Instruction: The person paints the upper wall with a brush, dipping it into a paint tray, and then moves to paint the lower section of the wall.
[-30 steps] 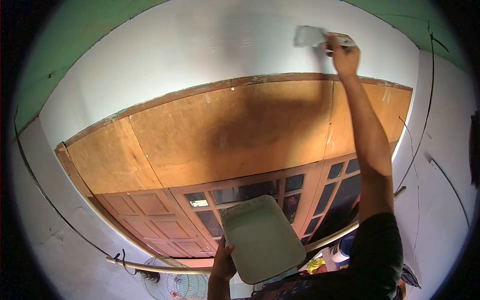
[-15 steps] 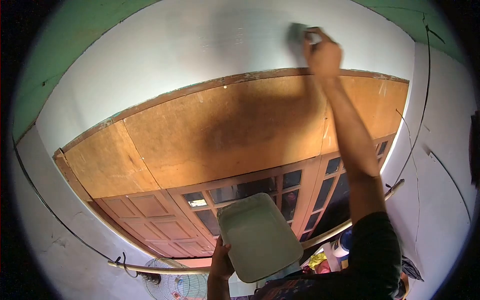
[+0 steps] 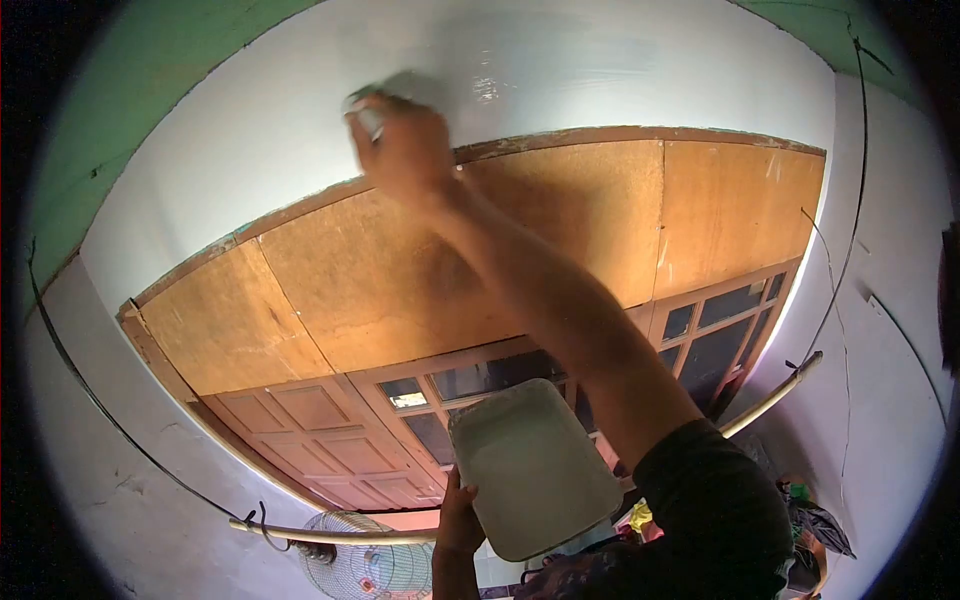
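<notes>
My left hand (image 3: 459, 517) grips a shallow rectangular tray (image 3: 535, 470) by its left edge, fingers closed on the rim. The tray's inside is greyish white. High on the left part of the white wall (image 3: 600, 60), my right hand (image 3: 405, 145) is closed round a small pale pad (image 3: 367, 118), smeared by motion. The fingers cover most of the pad, so its exact kind is hidden. To the right of that hand, a wet, shiny patch (image 3: 487, 88) shows on the wall.
Below the wall run a brown wooden ledge and orange plywood panels (image 3: 450, 260). Under them are a panelled door (image 3: 315, 435) and glazed frames. A pole (image 3: 340, 535) crosses low over a wire cage (image 3: 365, 570). Black cables (image 3: 80, 385) hang at both sides.
My right hand has swept left along the wall with the pad, from the right part to the left. The tray in my left hand stays nearly in place.
</notes>
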{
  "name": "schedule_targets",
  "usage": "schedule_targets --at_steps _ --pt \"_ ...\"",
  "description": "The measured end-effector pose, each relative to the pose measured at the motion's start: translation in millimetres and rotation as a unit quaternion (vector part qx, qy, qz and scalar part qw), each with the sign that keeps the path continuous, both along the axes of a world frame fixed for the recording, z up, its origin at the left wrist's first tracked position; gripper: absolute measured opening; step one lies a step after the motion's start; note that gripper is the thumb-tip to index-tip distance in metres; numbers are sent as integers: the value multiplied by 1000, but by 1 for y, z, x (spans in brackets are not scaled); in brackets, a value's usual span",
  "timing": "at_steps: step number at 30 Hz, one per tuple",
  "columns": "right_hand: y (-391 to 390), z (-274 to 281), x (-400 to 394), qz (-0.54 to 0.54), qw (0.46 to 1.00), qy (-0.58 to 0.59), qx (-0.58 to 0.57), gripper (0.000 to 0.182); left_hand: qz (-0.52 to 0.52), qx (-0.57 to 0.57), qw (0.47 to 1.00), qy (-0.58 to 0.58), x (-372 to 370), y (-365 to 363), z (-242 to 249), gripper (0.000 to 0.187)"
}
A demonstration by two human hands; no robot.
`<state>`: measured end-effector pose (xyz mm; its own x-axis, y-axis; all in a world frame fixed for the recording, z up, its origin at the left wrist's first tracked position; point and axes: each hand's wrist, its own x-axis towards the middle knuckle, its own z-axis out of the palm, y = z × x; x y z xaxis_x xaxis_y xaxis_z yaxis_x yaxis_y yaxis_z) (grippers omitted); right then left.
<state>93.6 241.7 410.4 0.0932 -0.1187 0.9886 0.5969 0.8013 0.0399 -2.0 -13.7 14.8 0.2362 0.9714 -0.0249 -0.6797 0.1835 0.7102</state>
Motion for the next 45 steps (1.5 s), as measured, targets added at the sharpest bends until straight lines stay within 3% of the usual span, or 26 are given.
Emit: schedule_targets --at_steps 1,3,5,9,11,14,16,17,19,22,23,25,26,27,29,30,32,35,36,39,41,43,45 --pt "8 1 15 11 999 21 42 16 -3 1 1000 -7 -2 1 -2 83" --pt "4 0 68 68 993 19 -97 16 -5 -5 1000 -4 -4 -1 -1 83" --pt "-9 -4 132 13 987 26 -157 16 -6 -5 1000 -2 -6 1 0 83" --pt "-14 -10 263 48 993 83 -74 19 -10 4 1000 -2 -6 7 -3 83" --pt "-19 -8 322 -2 980 145 -133 14 -15 2 1000 -3 -4 9 0 83" --pt "-34 -7 375 -70 977 173 -107 17 -12 -24 1000 2 -3 10 5 84" --pt "-35 -5 400 -215 951 202 -87 19 6 -35 999 -2 -2 11 2 84" --pt "-39 -6 396 -216 951 202 -87 19 5 -35 999 -2 -2 11 3 84" --pt "-43 -9 383 -334 928 160 -43 19 0 -17 1000 3 -2 9 6 84" --pt "-29 -15 331 -350 919 121 -136 29 -11 -22 1000 -12 -3 12 -1 84" --pt "-18 -20 308 -362 928 72 -49 26 -11 -22 1000 -11 -2 11 -1 84" --pt "-14 -29 240 -296 952 49 -53 25 -12 -1 1000 -9 -1 9 2 83" --pt "-4 -32 208 -207 978 23 -15 21 -12 1 1000 -8 -1 9 2 83" --pt "-12 -32 170 -233 972 -15 29 17 -10 -2 1000 -7 -1 9 1 83" --pt "-7 -34 107 -175 984 -42 -9 17 -8 -7 1000 -4 1 6 0 82" --pt "-9 -31 78 -139 986 -41 -87 17 -10 -5 1000 -10 1 6 0 81" --pt "-16 -28 31 -56 998 -19 -27 16 -9 -2 1000 -13 5 3 4 80" --pt "-23 -22 -2 21 996 -18 -87 15 7 -10 1000 -1 8 -6 14 79" --pt "-14 -18 -3 47 999 10 -5 17 10 -12 1000 7 6 -6 9 79" --pt "6 -2 37 84 995 36 -28 18 11 -22 1000 11 2 -9 8 79" --pt "10 9 94 114 987 73 -89 17 7 -23 1000 7 2 -10 13 79" --pt "17 13 164 145 983 92 -64 18 19 -28 999 2 4 -9 17 77" --pt "-2 18 229 93 988 106 -66 20 9 -22 1000 -8 4 -6 16 77"
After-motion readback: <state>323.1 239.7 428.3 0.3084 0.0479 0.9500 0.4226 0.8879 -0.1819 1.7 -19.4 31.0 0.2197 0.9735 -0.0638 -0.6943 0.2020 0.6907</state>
